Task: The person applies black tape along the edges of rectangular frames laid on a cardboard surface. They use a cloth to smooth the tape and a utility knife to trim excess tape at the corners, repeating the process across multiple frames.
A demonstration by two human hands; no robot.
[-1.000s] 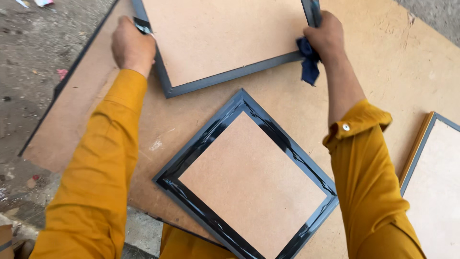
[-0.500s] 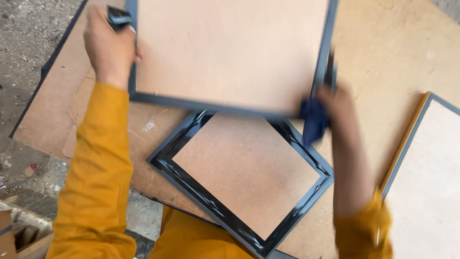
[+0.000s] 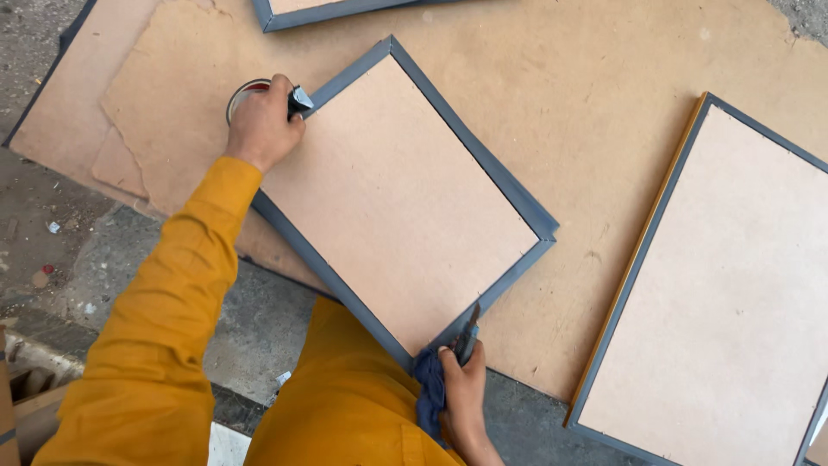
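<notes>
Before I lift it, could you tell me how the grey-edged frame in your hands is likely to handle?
The frame probably stays stiff: its flat board backing shows no sag. It looks thin, so likely light. The left hand and right hand grip opposite corners, suggesting one-handed lifting would be awkward.

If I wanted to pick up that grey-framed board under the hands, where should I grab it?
Probably at two opposite corners of the grey-framed rectangular fibreboard panel, coming from the sides as the left hand and right hand do: it lies flat, wide and thin, with raised rims.

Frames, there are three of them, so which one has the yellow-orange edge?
The big frame on the right: a yellow-orange strip runs down its left side. The middle frame, gripped by both hands, and the top frame show only grey edges.
</notes>
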